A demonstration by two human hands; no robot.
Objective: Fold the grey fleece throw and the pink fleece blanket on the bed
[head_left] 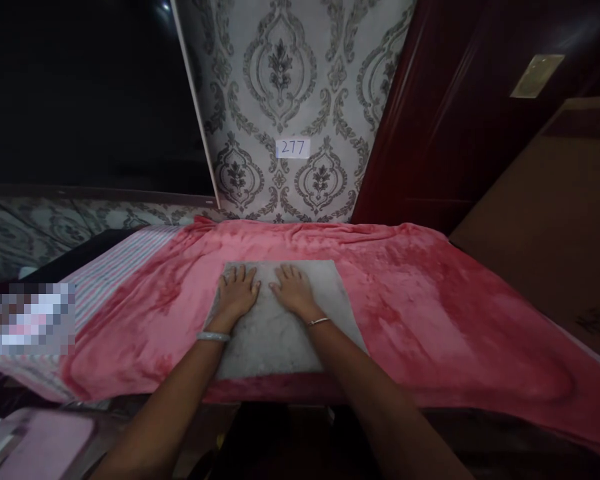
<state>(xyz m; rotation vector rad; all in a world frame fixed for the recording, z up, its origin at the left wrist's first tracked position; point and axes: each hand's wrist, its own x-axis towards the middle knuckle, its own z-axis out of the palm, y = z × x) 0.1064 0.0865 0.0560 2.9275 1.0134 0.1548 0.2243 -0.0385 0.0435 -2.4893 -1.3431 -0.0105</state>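
A grey, soft-looking square cloth (275, 340) lies spread flat on a pink and red plush blanket (405, 320). On the cloth's upper left part rests my left hand (239, 293), palm down with the fingers spread. My right hand (294, 290) presses flat on the upper middle of the same cloth, its fingers also apart. Neither hand grips anything. A pale bangle sits on the left wrist and a thin bracelet on the right.
Beneath the blanket a striped cloth (115, 257) shows at the left. A large dark screen (90, 100) stands behind it. Patterned wallpaper with a "277" label (293, 148) is at the back. A cardboard box (555, 220) stands right; a pink stool-like object (50, 443) is lower left.
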